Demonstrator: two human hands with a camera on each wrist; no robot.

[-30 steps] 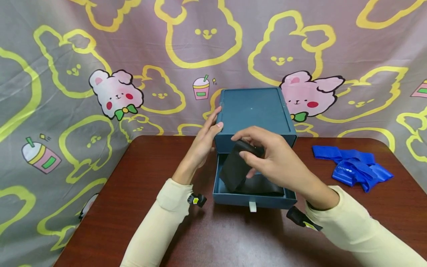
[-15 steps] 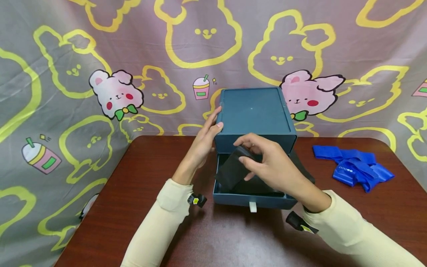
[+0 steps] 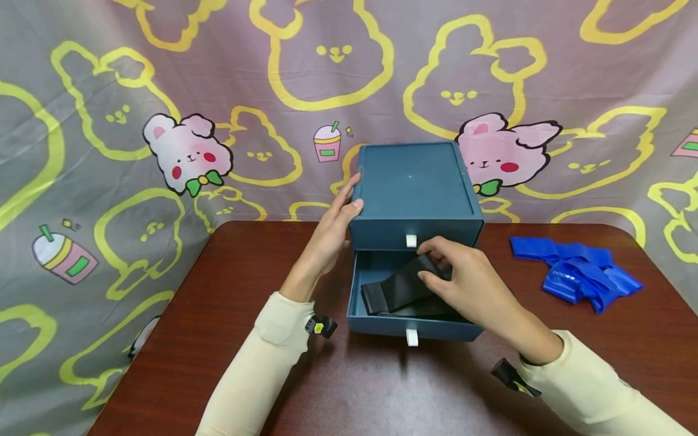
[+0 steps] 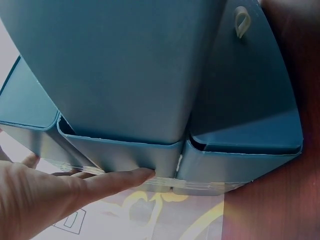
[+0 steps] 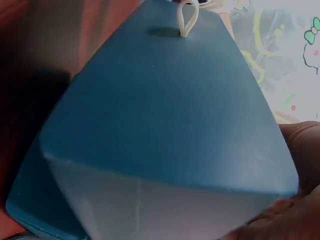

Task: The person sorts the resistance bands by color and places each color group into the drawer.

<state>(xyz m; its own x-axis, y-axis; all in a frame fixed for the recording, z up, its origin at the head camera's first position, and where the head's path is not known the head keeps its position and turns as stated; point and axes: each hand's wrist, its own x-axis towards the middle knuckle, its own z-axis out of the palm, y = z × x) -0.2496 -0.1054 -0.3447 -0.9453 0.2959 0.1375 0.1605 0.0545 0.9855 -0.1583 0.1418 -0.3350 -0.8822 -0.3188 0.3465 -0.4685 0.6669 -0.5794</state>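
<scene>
The band now lies lower in the drawer, seemingly better contained, its upper end pinched between the right hand's fingers and thumb. The left hand's fingers, apart, rest against the box.

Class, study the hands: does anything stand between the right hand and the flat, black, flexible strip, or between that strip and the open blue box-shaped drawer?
Nothing visible does. In the head view, the right hand pinches the raised end of the flat, black, flexible strip, whose other end lies inside the open blue box-shaped drawer.
</scene>
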